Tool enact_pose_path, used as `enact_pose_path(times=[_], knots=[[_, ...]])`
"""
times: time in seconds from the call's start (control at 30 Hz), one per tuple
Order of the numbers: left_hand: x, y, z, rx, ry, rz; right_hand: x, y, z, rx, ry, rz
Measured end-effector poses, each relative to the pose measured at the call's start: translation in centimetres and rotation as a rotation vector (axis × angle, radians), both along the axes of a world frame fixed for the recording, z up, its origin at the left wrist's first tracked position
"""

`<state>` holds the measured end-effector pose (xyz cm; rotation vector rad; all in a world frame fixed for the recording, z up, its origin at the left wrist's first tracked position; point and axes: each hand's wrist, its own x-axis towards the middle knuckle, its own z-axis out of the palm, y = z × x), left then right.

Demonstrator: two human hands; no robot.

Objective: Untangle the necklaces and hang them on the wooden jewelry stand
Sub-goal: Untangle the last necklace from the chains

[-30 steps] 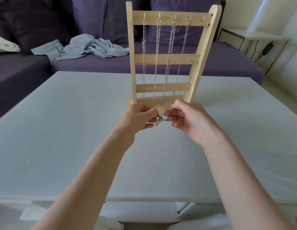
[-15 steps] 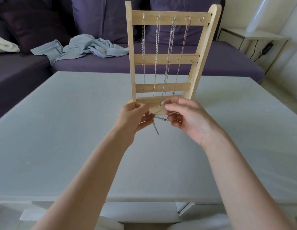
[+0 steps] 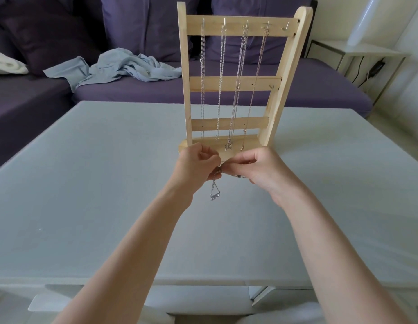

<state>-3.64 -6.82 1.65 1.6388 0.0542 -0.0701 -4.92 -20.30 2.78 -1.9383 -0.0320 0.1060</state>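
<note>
Four necklaces [image 3: 220, 85] already hang from hooks on the top bar of the wooden stand [image 3: 236, 81], which sits upright on the pale surface [image 3: 86, 183]; the hook at the stand's far right end is bare. Just in front of the stand's base, the left hand [image 3: 196, 169] and right hand [image 3: 261, 171] meet, fingers nearly closed in small pinches on a fifth necklace. Most of its chain is hidden between the hands; a short loop with a bar pendant [image 3: 215, 196] dangles below the left hand, above the surface. A sharp tug could likely tighten any knot or snap the fine chain, and a hand bumping the stand's base might sway the hung chains into each other.
</note>
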Motion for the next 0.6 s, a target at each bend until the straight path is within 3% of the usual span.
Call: enact_pose_path(times=[0.17,0.3,0.5,0.6], knots=[[-0.07,0.48,-0.16,0.054,-0.025,-0.103,0.26,-0.08,-0.30,-0.090,-0.011,-0.074],[-0.33,0.52,-0.07,0.059,-0.065,-0.135,0.02,-0.35,0.07,-0.040,0.022,-0.087],[-0.41,0.12,-0.35,0.246,-0.129,-0.187,0.13,0.03,-0.56,-0.119,0.057,-0.141],[-0.36,0.08,-0.32,0.215,-0.107,-0.219,0.32,0.19,-0.74,-0.125,0.072,-0.140]])
